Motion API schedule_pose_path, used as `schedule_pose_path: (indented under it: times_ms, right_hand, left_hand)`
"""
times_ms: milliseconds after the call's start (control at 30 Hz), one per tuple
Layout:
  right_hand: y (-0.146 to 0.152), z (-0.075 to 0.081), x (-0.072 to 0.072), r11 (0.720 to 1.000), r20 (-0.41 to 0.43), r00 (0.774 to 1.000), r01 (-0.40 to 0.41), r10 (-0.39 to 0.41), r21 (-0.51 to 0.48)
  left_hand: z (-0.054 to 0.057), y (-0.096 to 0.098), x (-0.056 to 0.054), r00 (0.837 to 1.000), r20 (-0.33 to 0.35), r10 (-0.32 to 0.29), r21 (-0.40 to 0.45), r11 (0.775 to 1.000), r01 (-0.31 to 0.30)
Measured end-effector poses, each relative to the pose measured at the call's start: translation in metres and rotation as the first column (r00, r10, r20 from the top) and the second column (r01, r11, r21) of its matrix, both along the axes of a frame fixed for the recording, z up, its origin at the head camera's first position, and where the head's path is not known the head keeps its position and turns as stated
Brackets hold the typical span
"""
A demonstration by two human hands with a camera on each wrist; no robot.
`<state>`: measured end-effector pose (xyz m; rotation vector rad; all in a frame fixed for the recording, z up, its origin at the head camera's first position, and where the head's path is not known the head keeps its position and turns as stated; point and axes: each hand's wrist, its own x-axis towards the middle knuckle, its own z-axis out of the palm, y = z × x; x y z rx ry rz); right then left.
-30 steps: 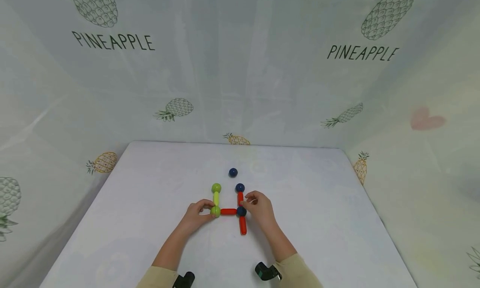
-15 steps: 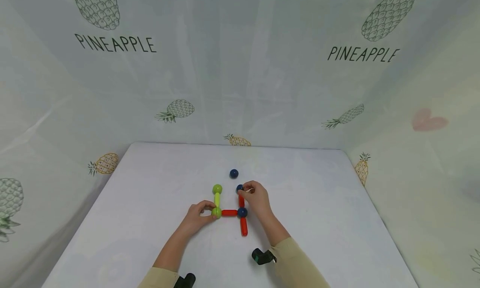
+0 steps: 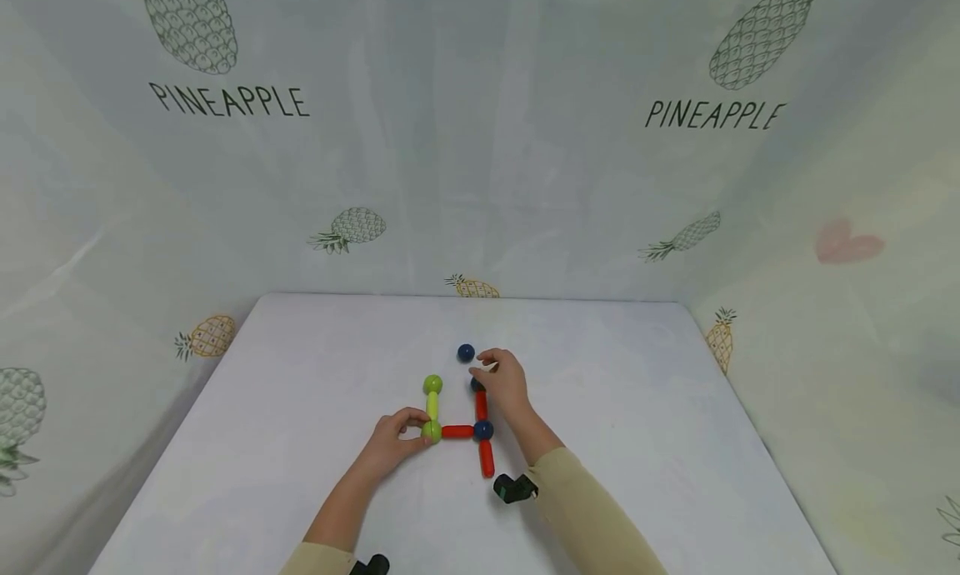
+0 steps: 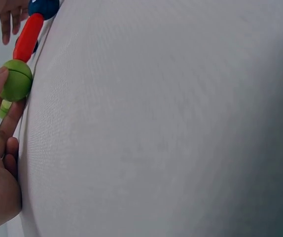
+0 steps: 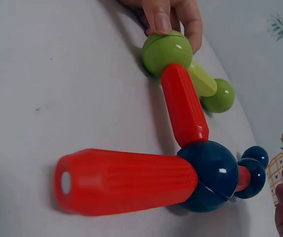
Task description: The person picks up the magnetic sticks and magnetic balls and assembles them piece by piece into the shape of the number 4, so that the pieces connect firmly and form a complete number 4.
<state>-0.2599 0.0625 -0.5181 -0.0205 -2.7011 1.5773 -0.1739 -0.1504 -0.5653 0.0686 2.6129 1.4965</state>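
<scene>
Between thumb and fingers, my left hand (image 3: pixel 390 443) pinches a light green ball (image 3: pixel 431 431) at the corner of a ball-and-rod building set shape. From that ball a yellow-green rod (image 3: pixel 432 406) runs to another green ball (image 3: pixel 432 384). A red rod (image 3: pixel 457 432) joins it to a dark blue ball (image 3: pixel 483 430). Two more red rods leave this blue ball, the nearer one (image 5: pixel 124 181) with a bare end. The farther rod meets a blue ball (image 5: pixel 251 177), partly covered by my right hand (image 3: pixel 506 383) in the head view. That hand holds nothing, its fingers close to a loose blue ball (image 3: pixel 466 353).
All pieces lie on a white-covered table (image 3: pixel 637 408). A pineapple-print cloth (image 3: pixel 570 183) hangs behind it and at the sides. A dark wrist camera (image 3: pixel 514 488) is strapped at the right cuff, another (image 3: pixel 372 565) at the left.
My right hand has moved away from me, from the corner blue ball past the far one towards the loose ball. My left hand keeps its pinch. The head view has tilted slightly.
</scene>
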Motion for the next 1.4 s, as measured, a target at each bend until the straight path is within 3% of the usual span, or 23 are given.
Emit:
schedule_pose_path:
  times_ms: [367, 767, 1400]
  right_hand:
    - [-0.011, -0.008, -0.02, 0.996, -0.005, 1.0, 0.006, -0.006, 0.088]
    - [-0.023, -0.011, -0.027, 0.993, -0.06, 0.998, 0.001, 0.006, 0.12]
    - [-0.037, -0.005, -0.037, 0.97, 0.054, 0.997, 0.046, -0.061, 0.239]
  left_hand:
    - [-0.009, -0.001, -0.002, 1.0, -0.026, -0.016, -0.001, 1.0, 0.016]
    - [-0.011, 0.0, 0.001, 0.998, -0.056, -0.024, 0.024, 0.999, 0.026]
    - [-0.009, -0.001, -0.001, 0.998, -0.059, -0.024, 0.004, 1.0, 0.024]
